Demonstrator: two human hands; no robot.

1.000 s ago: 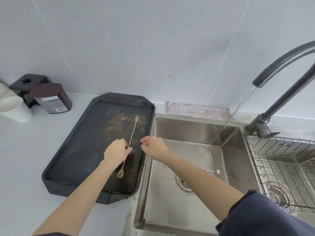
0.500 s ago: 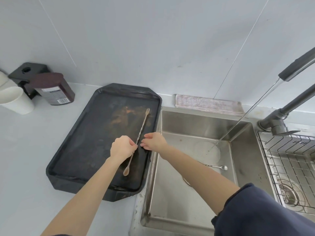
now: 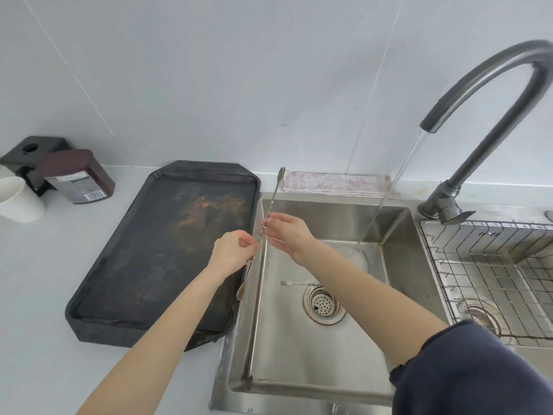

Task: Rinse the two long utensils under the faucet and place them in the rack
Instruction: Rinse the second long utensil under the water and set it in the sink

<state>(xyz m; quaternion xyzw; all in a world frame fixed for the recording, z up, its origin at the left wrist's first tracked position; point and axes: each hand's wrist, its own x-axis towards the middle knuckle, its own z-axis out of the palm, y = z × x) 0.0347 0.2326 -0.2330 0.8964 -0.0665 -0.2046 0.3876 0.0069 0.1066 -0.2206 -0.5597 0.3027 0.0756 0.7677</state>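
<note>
Both hands, left point(image 3: 232, 254) and right point(image 3: 285, 232), have fingers pinched mid-shaft on one thin, stiff, probably slippery stirrer point(image 3: 270, 202); the other point(image 3: 294, 284) lies in the sink point(image 3: 299, 369).

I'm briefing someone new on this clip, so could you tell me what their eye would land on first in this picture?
Probably the long utensil, held in both hands, left hand and right hand, over the left edge of the sink. Next, the thin stream running from the curved faucet at right into the basin, where a second long utensil lies by the drain. The stained black tray sits on the counter at left.
</note>
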